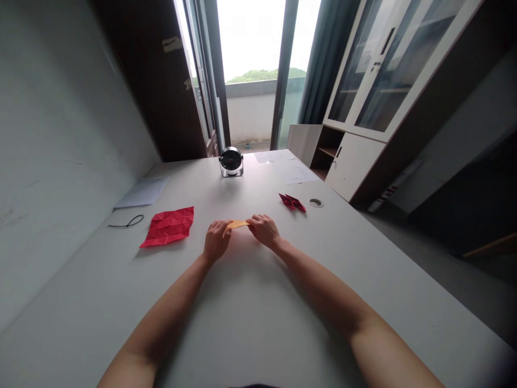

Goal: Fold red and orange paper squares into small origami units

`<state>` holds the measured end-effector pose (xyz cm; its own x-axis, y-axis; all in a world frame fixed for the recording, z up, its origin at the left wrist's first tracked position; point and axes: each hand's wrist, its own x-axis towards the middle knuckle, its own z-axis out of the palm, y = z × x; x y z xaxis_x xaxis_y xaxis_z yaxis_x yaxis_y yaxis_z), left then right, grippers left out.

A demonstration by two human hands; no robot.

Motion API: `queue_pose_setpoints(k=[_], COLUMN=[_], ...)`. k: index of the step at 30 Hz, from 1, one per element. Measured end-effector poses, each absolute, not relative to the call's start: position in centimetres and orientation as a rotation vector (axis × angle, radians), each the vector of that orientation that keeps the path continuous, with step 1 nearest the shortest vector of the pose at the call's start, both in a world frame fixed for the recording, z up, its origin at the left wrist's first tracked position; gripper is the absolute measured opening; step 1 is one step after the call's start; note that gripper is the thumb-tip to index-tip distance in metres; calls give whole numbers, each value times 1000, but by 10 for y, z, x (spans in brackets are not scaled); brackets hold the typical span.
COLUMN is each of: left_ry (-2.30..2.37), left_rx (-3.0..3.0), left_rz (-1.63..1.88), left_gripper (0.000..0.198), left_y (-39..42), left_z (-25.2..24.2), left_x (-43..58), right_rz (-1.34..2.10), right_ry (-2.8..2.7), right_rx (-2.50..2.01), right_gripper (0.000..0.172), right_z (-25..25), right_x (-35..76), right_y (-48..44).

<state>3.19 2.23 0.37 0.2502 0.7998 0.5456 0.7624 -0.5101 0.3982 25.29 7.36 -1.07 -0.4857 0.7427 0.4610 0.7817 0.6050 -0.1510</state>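
Observation:
Both my hands grip a piece of orange paper [239, 223] above the middle of the white table. My left hand [217, 238] is closed on its left end, and my right hand [263, 229] on its right end. Only a narrow strip of the paper shows between them; the fingers cover the rest. To the left lies a creased sheet of red paper [168, 226], spread out with a grid of fold lines. Beyond my right hand rests a folded dark red paper piece [292, 202] with pointed corners.
On the white table [250, 312], a small round metal-framed device [231, 161] stands at the back. A black cable tie [128, 221] and white sheets [142, 192] lie left, more papers [297, 170] back right. A cable hole [315, 203] sits near the right edge, beside a cabinet [359, 167].

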Motion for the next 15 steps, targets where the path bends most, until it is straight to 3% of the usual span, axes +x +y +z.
queue_pose_setpoints(k=[5,10,15], left_ry=[1570,1672,1722], left_rx=[2370,2236,2159], left_rz=[1205,1319,1415], left_gripper=[35,21,19], left_y=[28,32,30], left_z=[0,-4,-1], left_x=[23,18,15], right_rz=[45,196,297], right_ry=[-2185,-2211,-2213], right_rx=[-1183,-1039,-1016], right_gripper=[26,24,23], right_z=[-15,-15,-11], right_x=[255,252,246], right_y=[73,70,65])
